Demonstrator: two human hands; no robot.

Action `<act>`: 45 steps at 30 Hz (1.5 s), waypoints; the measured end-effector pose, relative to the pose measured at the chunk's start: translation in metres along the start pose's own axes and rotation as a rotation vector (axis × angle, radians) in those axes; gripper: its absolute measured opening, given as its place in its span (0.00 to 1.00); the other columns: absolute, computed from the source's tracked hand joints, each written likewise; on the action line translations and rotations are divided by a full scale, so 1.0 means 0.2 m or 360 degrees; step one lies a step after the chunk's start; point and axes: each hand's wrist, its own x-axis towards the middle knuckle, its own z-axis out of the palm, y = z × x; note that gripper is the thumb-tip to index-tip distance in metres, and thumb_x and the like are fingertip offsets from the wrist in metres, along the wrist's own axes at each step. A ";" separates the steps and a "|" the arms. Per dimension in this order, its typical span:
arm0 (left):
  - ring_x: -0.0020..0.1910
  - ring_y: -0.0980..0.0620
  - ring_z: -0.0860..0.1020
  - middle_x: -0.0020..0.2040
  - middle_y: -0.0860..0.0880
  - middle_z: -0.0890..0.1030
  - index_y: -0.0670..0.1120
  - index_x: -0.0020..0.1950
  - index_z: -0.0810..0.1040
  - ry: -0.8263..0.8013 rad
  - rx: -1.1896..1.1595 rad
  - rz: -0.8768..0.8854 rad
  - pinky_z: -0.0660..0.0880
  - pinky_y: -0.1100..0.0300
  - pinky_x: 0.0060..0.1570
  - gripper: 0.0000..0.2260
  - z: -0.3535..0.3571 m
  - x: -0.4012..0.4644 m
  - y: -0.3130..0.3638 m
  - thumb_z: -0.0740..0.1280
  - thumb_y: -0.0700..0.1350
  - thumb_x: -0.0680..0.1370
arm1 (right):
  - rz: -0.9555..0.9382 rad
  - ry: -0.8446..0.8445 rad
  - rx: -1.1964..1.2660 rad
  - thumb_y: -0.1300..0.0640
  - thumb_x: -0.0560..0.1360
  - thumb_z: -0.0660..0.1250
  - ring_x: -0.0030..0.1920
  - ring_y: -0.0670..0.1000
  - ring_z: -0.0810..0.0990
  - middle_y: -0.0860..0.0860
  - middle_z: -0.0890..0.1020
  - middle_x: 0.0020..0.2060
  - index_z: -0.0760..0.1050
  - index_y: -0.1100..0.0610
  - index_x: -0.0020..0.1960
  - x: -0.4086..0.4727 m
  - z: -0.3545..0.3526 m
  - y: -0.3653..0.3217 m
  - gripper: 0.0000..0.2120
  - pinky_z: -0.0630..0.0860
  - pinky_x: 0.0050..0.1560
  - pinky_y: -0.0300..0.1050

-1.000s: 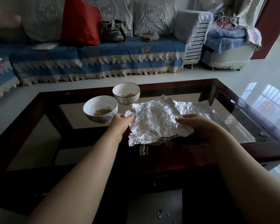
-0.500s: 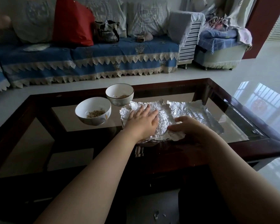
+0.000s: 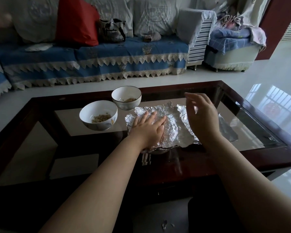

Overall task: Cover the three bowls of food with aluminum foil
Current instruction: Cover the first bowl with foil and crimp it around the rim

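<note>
Two white bowls with food stand uncovered on the glass table (image 3: pixel 252 125): a near bowl (image 3: pixel 98 115) at the left and a far bowl (image 3: pixel 126 97) behind it. A crinkled foil sheet (image 3: pixel 173 128) lies to their right, humped over something I cannot see. My left hand (image 3: pixel 149 126) presses flat on the foil with straight fingers. My right hand (image 3: pixel 202 116) hovers above the foil's right part, fingers loose and holding nothing. More foil (image 3: pixel 228 130) shows beyond the right hand.
The table has a dark wooden frame (image 3: pixel 208 153) near me. A blue-covered sofa (image 3: pixel 94 59) with a red cushion (image 3: pixel 76 21) runs behind the table, and an armchair (image 3: pixel 232 52) stands at the back right. Small foil scraps (image 3: pixel 165 225) lie on the floor.
The foil sheet came down from my two-handed hold onto the table. My left hand went flat on it. My right hand let go of the foil edge and rose above it.
</note>
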 end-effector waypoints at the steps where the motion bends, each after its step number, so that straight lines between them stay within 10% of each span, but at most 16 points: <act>1: 0.77 0.50 0.39 0.79 0.52 0.43 0.64 0.76 0.44 0.0010 -0.0006 0.0016 0.35 0.47 0.73 0.22 0.01 0.00 -0.01 0.41 0.56 0.82 | -0.0175 -0.0060 -0.0035 0.59 0.79 0.61 0.59 0.52 0.79 0.53 0.80 0.60 0.77 0.58 0.62 0.01 0.01 -0.04 0.13 0.73 0.60 0.43; 6: 0.77 0.51 0.41 0.79 0.52 0.45 0.59 0.77 0.49 0.0061 0.0050 0.0000 0.38 0.49 0.74 0.22 0.02 0.01 -0.02 0.43 0.56 0.82 | -0.0316 -0.1058 -0.0359 0.57 0.82 0.52 0.77 0.50 0.45 0.51 0.52 0.77 0.55 0.56 0.76 -0.02 0.18 -0.06 0.23 0.44 0.76 0.45; 10: 0.77 0.54 0.39 0.79 0.52 0.43 0.54 0.78 0.45 0.0035 0.0016 0.0022 0.37 0.53 0.74 0.24 0.01 -0.01 -0.05 0.42 0.56 0.82 | -0.0242 -0.1462 -0.0597 0.53 0.82 0.49 0.77 0.53 0.40 0.56 0.46 0.78 0.46 0.59 0.78 -0.06 0.29 0.01 0.27 0.40 0.75 0.46; 45: 0.77 0.53 0.39 0.79 0.50 0.39 0.47 0.79 0.42 0.0077 0.0030 0.0002 0.38 0.54 0.73 0.27 0.04 0.01 -0.11 0.46 0.51 0.82 | -0.0373 -0.1427 -0.0671 0.47 0.82 0.44 0.77 0.50 0.40 0.55 0.44 0.78 0.44 0.59 0.78 -0.10 0.34 0.04 0.28 0.36 0.71 0.41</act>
